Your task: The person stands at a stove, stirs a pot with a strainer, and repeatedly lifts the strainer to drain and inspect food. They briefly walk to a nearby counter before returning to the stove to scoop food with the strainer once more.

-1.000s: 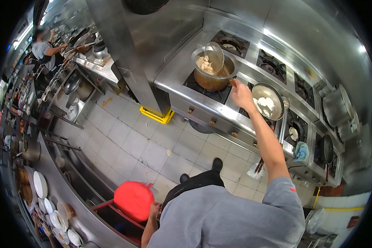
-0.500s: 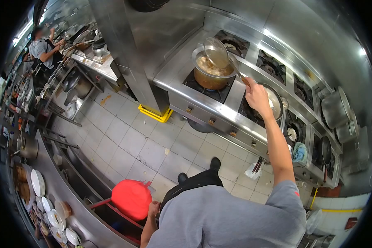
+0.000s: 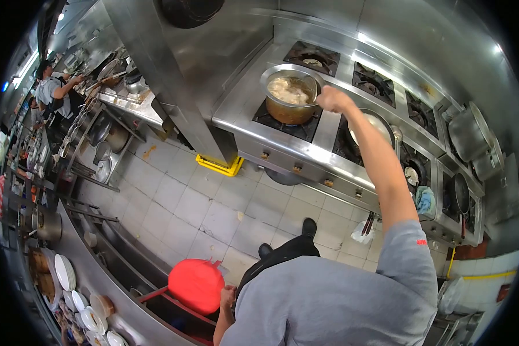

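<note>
A metal pot (image 3: 284, 113) with browned sides and a wide rim stands on the front left burner, with pale, bubbling food inside. My right hand (image 3: 334, 99) is closed at the pot's right rim around the handle of a strainer (image 3: 312, 87), whose bowl is down inside the pot. Right of that pot, partly behind my forearm, a wide pan (image 3: 375, 122) sits on the neighbouring burner. My left hand (image 3: 228, 297) hangs low by my side, fingers curled, beside a round red lid (image 3: 196, 286); whether it holds anything is hidden.
Empty burners (image 3: 373, 84) line the back of the stove. Large pots (image 3: 470, 131) and a small black pan (image 3: 459, 193) are at the right. A steel counter (image 3: 115, 288) with stacked white plates (image 3: 65, 272) runs at lower left. Another person (image 3: 51, 91) works at upper left.
The strainer was raised and tilted above the pot; now it is lowered into it. My right hand has moved left and down toward the rim.
</note>
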Demonstrator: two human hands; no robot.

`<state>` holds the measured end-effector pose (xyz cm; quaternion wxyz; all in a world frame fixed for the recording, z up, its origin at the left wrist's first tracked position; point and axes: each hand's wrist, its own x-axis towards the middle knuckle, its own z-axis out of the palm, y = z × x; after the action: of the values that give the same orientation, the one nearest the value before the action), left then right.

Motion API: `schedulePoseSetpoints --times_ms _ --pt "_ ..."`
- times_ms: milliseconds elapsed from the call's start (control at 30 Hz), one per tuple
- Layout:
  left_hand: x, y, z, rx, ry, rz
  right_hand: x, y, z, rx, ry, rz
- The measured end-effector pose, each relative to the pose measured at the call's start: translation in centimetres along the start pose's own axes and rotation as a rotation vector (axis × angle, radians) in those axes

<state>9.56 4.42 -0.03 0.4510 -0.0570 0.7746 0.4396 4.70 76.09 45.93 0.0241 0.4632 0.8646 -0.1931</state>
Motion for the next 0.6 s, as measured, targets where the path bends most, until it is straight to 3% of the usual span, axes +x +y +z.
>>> schedulePoseSetpoints --times_ms 167,267,300,433,533,600 --pt "-0.5 -2.2 -0.1 0.044 -0.001 0.031 4.2 3.7 0.1 0.394 -0.223 0.098" --pt "-2.3 -0.9 0.4 0.172 0.072 0.119 2.1 3.4 1.7 0.547 -0.176 0.158" --pt "-3.0 -0.2 0.5 0.177 0.067 0.053 1.9 3.5 2.4 0.578 -0.175 0.149" --pt "-1.8 -1.3 0.2 0.176 0.068 0.096 1.7 4.3 5.1 0.728 -0.176 0.121" --pt "0.3 -2.0 0.1 -0.038 0.028 -0.049 1.4 4.8 6.6 0.78 -0.142 0.115" --pt "-0.9 1.4 0.4 -0.025 0.004 -0.05 0.6 4.7 7.0 0.859 -0.128 0.085"
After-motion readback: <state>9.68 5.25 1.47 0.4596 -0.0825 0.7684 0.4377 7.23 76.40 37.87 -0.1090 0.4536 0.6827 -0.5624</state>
